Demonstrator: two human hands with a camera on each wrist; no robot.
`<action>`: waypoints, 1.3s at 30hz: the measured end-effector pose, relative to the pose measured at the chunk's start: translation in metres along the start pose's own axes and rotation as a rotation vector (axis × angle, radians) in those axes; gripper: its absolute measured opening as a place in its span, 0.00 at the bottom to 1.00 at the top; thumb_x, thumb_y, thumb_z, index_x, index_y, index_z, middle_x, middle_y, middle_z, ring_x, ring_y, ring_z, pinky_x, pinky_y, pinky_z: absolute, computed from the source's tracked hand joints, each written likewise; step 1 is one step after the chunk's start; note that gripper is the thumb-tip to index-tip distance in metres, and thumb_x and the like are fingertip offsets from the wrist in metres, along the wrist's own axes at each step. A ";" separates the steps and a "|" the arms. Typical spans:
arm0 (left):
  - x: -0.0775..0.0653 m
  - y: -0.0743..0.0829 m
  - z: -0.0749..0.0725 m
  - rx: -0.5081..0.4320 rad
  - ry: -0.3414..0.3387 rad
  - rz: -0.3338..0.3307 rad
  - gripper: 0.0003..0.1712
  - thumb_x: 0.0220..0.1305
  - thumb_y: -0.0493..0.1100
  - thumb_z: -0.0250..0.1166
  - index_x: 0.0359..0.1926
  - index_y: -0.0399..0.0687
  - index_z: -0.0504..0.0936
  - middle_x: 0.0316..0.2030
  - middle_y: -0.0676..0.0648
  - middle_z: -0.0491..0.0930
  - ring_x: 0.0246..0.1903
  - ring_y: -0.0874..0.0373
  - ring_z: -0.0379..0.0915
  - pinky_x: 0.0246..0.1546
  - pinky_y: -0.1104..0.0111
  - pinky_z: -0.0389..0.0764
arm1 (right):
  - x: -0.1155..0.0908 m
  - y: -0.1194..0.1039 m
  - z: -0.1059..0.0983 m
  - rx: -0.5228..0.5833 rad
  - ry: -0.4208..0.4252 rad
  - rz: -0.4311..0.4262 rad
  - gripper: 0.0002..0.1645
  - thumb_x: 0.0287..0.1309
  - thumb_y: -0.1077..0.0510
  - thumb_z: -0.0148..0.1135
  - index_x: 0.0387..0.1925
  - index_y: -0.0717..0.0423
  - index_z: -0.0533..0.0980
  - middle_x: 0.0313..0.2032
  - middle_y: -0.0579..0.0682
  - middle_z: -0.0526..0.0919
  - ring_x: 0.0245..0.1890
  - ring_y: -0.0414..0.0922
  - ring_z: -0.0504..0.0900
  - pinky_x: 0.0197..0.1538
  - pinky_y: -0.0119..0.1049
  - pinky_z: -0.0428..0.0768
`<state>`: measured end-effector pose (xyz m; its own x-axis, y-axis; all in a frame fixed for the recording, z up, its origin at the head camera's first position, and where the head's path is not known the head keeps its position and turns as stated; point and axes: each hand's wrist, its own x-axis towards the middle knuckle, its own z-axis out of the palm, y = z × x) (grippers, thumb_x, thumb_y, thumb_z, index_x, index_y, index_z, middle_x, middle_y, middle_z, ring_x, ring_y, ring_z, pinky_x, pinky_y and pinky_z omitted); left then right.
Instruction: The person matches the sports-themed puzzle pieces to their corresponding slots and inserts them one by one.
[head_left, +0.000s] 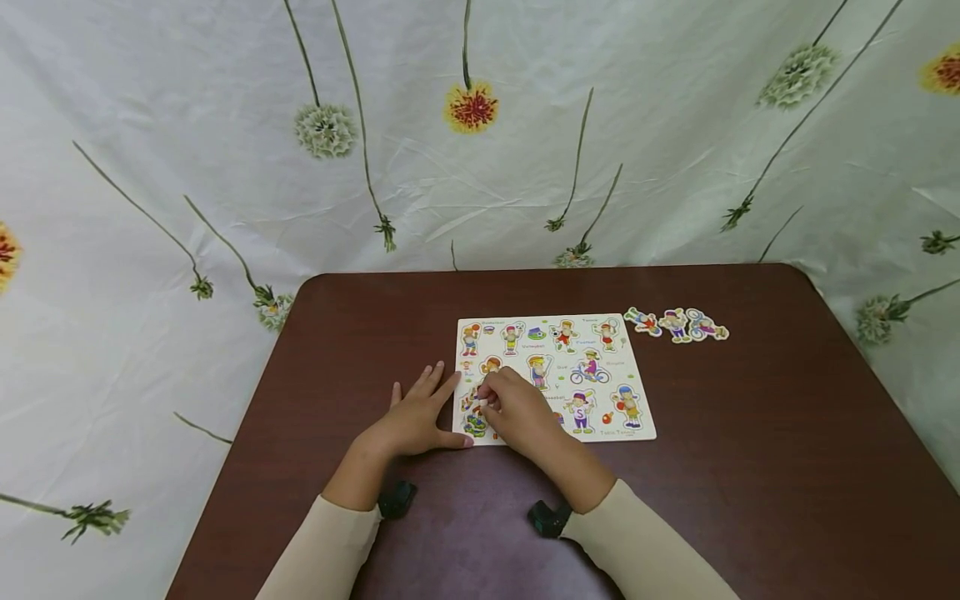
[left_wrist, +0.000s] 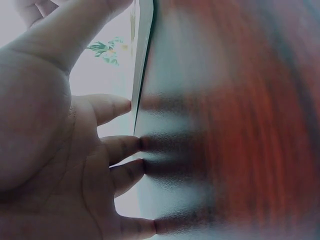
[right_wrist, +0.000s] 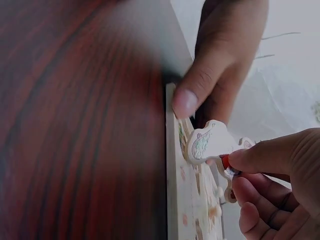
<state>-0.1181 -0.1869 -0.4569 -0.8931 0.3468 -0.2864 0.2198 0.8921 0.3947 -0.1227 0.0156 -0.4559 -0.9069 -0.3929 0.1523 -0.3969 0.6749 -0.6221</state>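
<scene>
Left hand: the left hand [head_left: 416, 421] lies spread, thumb on the board's 8 o'clock corner and index fingertip at its 9 o'clock edge; if that light brace lifts, the board could probably slide or turn under pressure.
Held piece: the cutout piece [right_wrist: 217, 142] stands tilted over the board's 8-to-9 o'clock area; pressed down at this angle, its lobed outline could jam on a recess rim. Contact with the board cannot be told for certain.
Right hand: the right hand [head_left: 517, 408] pinches that piece between thumb and fingers; a grip this narrow could let it twist or drop, and the hand hides the spot below from the head view.
Board: the picture board [head_left: 647, 429] lies flat on the tabletop [head_left: 750, 433]; a hard push near its edge could shift it.
Loose pieces: three loose pieces [head_left: 675, 326] sit close together just beyond its 2 o'clock corner; a sliding board could nudge them.
</scene>
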 end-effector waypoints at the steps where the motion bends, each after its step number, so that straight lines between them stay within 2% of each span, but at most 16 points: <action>1: 0.000 0.000 0.000 -0.001 0.000 0.000 0.60 0.49 0.70 0.68 0.76 0.56 0.50 0.78 0.43 0.38 0.77 0.45 0.33 0.68 0.31 0.35 | 0.001 0.000 0.002 -0.004 -0.010 -0.009 0.06 0.56 0.63 0.62 0.35 0.49 0.78 0.33 0.43 0.76 0.32 0.35 0.75 0.35 0.27 0.73; 8: 0.001 -0.002 0.001 -0.011 0.002 0.005 0.60 0.50 0.69 0.69 0.76 0.55 0.51 0.78 0.43 0.39 0.77 0.45 0.33 0.67 0.31 0.35 | 0.007 -0.001 0.012 -0.035 -0.069 -0.038 0.06 0.56 0.63 0.62 0.35 0.51 0.79 0.31 0.43 0.75 0.29 0.36 0.71 0.35 0.27 0.72; 18: 0.002 0.000 0.001 -0.008 0.005 0.010 0.60 0.49 0.70 0.69 0.76 0.56 0.51 0.78 0.43 0.39 0.77 0.45 0.33 0.67 0.31 0.35 | 0.012 0.000 0.015 -0.050 -0.157 -0.010 0.06 0.57 0.64 0.61 0.37 0.54 0.80 0.33 0.46 0.77 0.32 0.39 0.73 0.37 0.30 0.74; 27: 0.000 -0.001 0.001 -0.010 -0.007 0.002 0.59 0.50 0.68 0.69 0.76 0.56 0.50 0.78 0.43 0.38 0.77 0.45 0.32 0.67 0.31 0.35 | 0.008 0.005 0.022 -0.026 -0.139 -0.001 0.07 0.60 0.62 0.60 0.39 0.52 0.80 0.34 0.44 0.77 0.32 0.37 0.74 0.38 0.29 0.74; 39: 0.000 -0.002 0.001 -0.033 -0.003 0.009 0.59 0.50 0.68 0.69 0.76 0.57 0.50 0.78 0.44 0.38 0.77 0.45 0.32 0.67 0.31 0.32 | 0.005 0.005 0.018 0.015 -0.115 -0.022 0.08 0.59 0.63 0.61 0.40 0.54 0.80 0.36 0.45 0.79 0.35 0.38 0.77 0.40 0.30 0.76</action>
<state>-0.1181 -0.1883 -0.4587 -0.8900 0.3559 -0.2848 0.2150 0.8787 0.4262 -0.1269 0.0060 -0.4721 -0.8756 -0.4768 0.0773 -0.4133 0.6566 -0.6309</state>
